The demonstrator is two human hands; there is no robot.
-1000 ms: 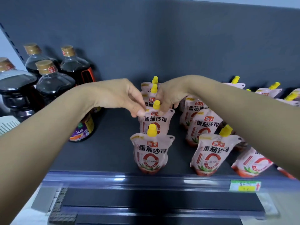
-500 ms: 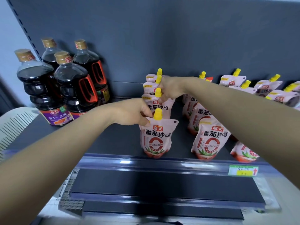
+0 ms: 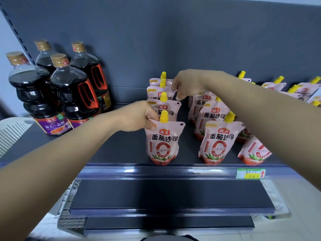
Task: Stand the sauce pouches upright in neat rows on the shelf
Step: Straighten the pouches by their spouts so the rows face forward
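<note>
Dark sauce bottles [image 3: 69, 94] noted well left of the left hand [image 3: 139, 117]. Front pouch [image 3: 163, 141], upright at the shelf [image 3: 121, 150] edge, is pinched at its top left corner by that hand. Behind it, a rear pouch [image 3: 156, 92] is gripped at its top right corner by the right hand [image 3: 187, 86]. A second row [image 3: 215, 141] is stood below that hand.

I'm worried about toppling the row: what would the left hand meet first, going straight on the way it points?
Likely the front sauce pouch: the left hand pinches its top corner, with its yellow cap just beyond the fingers; depth is unclear.
</note>
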